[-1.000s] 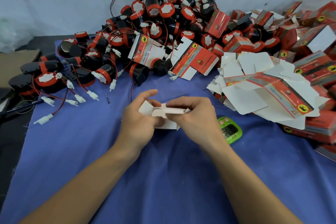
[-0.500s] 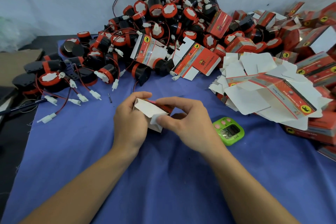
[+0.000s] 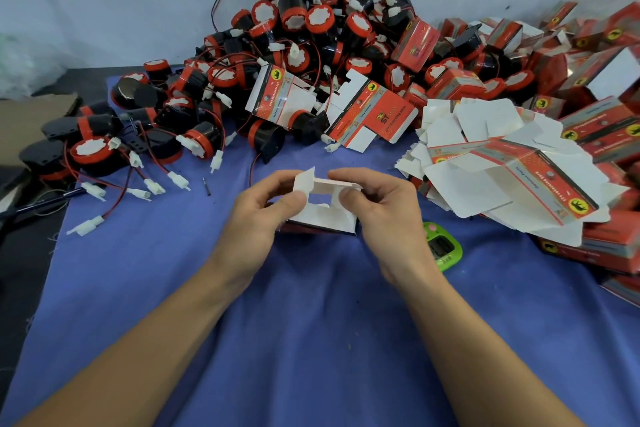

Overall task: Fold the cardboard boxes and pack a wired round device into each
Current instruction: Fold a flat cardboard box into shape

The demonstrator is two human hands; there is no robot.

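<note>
Both the left hand and right hand pinch a half-folded red-and-white cardboard box; its flaps likely need tucking next.

Left grip, right grip bare; forearms bare.

Head-worn view, forward and down, close above hands.
</note>
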